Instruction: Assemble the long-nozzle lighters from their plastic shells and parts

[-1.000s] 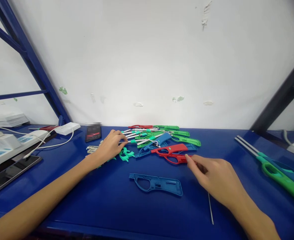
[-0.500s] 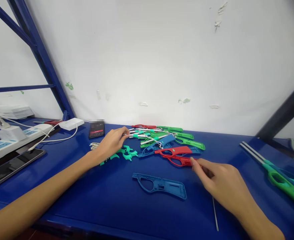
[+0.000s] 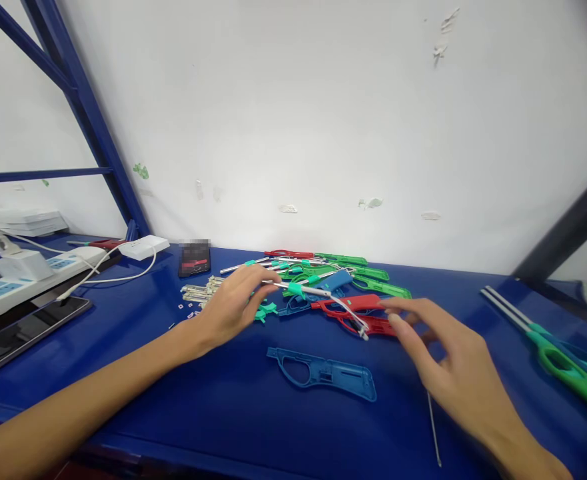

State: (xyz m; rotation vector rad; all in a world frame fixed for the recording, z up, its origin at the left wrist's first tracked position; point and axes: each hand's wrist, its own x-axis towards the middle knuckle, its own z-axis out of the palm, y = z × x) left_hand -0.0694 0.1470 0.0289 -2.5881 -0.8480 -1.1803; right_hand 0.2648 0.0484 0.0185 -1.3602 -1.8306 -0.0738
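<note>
My left hand pinches one end of a lighter's metal tube, which has a green collar and trailing white wires. The tube is raised over the pile of lighter parts. Beside the red lighter shell halves, my right hand hovers with thumb and forefinger a little apart and nothing visible between them. A blue lighter shell half lies hollow side up between my hands. Small green pieces, partly behind my left hand, lie near pale slim parts.
Green lighter shells and more tubes lie near the wall. A thin metal rod is by my right wrist. Assembled lighters rest at right. Phones, a power strip and white cables occupy the left.
My left hand has lifted a metal tube from the pile and drawn it toward me. My right hand has come off the red shell, its fingers parting.
</note>
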